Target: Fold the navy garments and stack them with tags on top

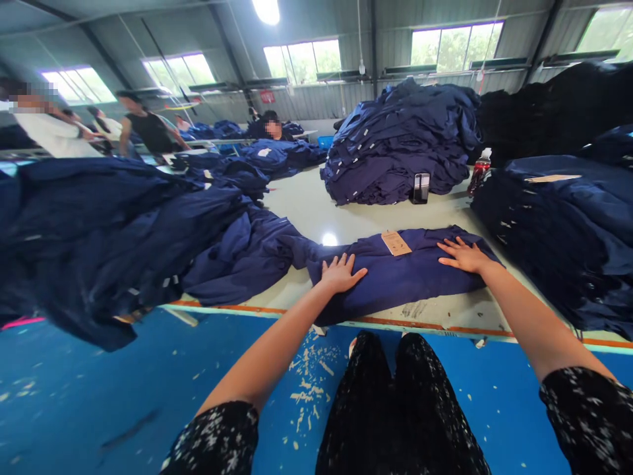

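A folded navy garment (395,284) lies flat across the pale table in front of me, with a tan paper tag (396,243) on its upper part. My left hand (341,273) rests on the garment's left end, fingers spread. On its right end lies my right hand (463,255), palm down with the fingers apart. Neither hand grips the cloth. Just left of the garment, loose navy clothing (247,257) reaches up to its edge and seems to touch it. Which kind of garment this is, I cannot tell.
A tall navy garment pile (400,145) stands at the back, a phone (421,188) leaning against it. Near it is a bottle with a red label (479,173). More stacked clothing (558,237) fills the right side. A large heap (89,224) overhangs the table's left edge. Several people work behind.
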`<state>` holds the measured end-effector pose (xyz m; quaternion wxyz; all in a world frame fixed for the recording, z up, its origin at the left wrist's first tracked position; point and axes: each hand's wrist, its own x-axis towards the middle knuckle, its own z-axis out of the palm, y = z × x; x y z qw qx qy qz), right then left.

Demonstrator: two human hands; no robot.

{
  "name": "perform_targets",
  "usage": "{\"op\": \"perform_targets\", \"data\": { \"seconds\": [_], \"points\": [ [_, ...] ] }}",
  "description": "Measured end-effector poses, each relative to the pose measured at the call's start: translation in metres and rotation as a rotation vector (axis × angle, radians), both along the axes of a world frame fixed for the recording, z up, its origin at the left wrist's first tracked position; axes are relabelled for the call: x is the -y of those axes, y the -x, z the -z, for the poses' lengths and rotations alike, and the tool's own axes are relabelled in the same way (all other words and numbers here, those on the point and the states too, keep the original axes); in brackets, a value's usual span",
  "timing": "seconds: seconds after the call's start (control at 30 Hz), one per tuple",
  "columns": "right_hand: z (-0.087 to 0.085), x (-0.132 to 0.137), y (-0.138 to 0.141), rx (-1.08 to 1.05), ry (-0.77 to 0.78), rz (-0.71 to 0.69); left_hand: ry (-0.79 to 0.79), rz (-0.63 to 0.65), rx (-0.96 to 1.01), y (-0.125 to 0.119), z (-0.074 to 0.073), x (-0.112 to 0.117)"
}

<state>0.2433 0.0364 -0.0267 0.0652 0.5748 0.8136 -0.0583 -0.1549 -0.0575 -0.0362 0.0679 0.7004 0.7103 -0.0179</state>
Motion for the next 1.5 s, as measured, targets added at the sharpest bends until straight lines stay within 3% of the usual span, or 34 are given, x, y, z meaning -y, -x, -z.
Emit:
{"op": "perform_targets", "data": {
  "seconds": [0.13,0.23,0.3,0.4,0.5,0.6,0.73,0.9,1.0,1.07,1.13,1.23,1.3,1.4,1.5],
  "points": [
    [-0.020,-0.018,0.022,0.048,-0.099,0.005,-0.216,0.010,-0.055,-0.010,-0.010,-0.009],
    [-0.024,0.003,0.054,-0.102,-0.242,-0.179,-0.316,0.108,-0.051,-0.010,-0.017,-0.036],
    [-0.018,0.029,0.075,-0.228,-0.257,-0.368,-0.237,0.208,-0.035,-0.008,-0.017,-0.055],
    [0.000,0.063,0.094,-0.304,-0.159,-0.626,-0.094,0.270,-0.025,-0.007,-0.012,-0.070],
    [0.013,0.071,0.093,-0.306,-0.096,-0.700,-0.090,0.263,-0.046,-0.009,-0.008,-0.066],
    [0.009,0.058,0.081,-0.308,-0.025,-0.701,-0.111,0.219,-0.092,-0.011,-0.012,-0.050],
    [-0.013,0.039,0.066,-0.191,0.027,-0.614,-0.096,0.164,-0.151,-0.015,-0.024,-0.021],
    [-0.036,0.029,0.056,0.044,-0.057,-0.336,-0.111,0.201,-0.104,-0.043,-0.026,0.015],
    [-0.044,0.027,0.054,0.071,-0.091,-0.158,-0.056,0.309,0.015,-0.067,-0.027,0.024],
    [-0.048,0.030,0.056,0.046,-0.123,-0.119,-0.017,0.447,0.106,-0.078,-0.032,0.018],
    [-0.051,0.041,0.062,0.002,-0.179,-0.172,-0.073,0.515,0.147,-0.082,-0.039,0.002],
    [-0.047,0.068,0.077,-0.059,-0.259,-0.321,-0.313,0.398,0.107,-0.079,-0.047,-0.031],
    [-0.038,0.085,0.085,-0.064,-0.280,-0.375,-0.388,0.277,0.051,-0.071,-0.046,-0.052],
    [-0.022,0.096,0.084,-0.025,-0.244,-0.409,-0.226,0.186,-0.013,-0.060,-0.035,-0.070],
    [-0.014,0.086,0.067,-0.021,-0.179,-0.383,-0.121,0.180,-0.045,-0.057,-0.020,-0.065]
  ]
}}
